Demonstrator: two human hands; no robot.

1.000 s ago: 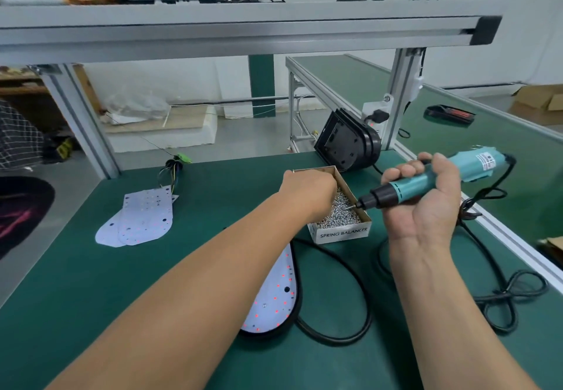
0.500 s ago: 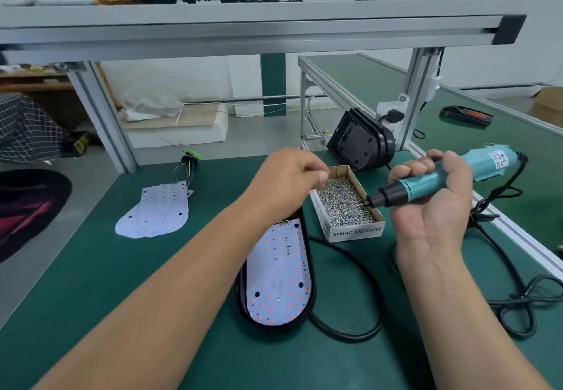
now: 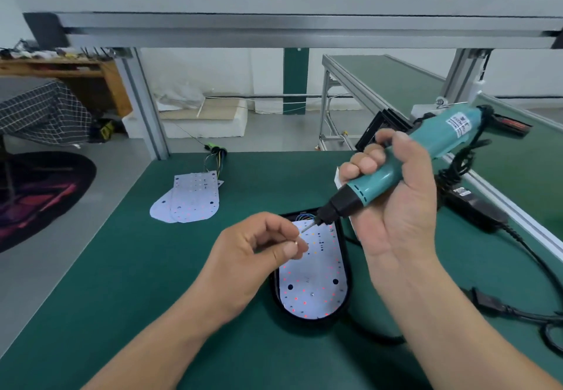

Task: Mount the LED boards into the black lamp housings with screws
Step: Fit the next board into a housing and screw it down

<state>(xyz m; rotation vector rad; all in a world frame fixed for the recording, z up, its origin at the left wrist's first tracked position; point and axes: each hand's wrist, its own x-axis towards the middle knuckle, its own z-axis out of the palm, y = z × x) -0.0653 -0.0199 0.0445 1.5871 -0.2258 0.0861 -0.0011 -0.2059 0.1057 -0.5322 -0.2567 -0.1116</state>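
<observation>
A white LED board (image 3: 313, 286) lies inside a black oval lamp housing (image 3: 347, 270) on the green bench mat. My left hand (image 3: 259, 255) hovers over the board's upper left and pinches a small screw (image 3: 297, 241) between thumb and fingertip. My right hand (image 3: 393, 197) grips a teal electric screwdriver (image 3: 405, 161). Its bit tip (image 3: 306, 227) points down-left and sits just above the screw. The screw box is almost wholly hidden behind my right hand.
Two spare LED boards (image 3: 190, 199) with coloured wires (image 3: 216, 158) lie at the back left of the mat. Another black housing (image 3: 380, 132) stands behind the screwdriver. Black cables (image 3: 518, 313) and a power brick (image 3: 475, 207) run along the right. An aluminium frame shelf (image 3: 274, 24) spans overhead.
My left hand has left the screw box and come back toward me with a screw. My right hand has swung the screwdriver over the housing, bit toward the screw.
</observation>
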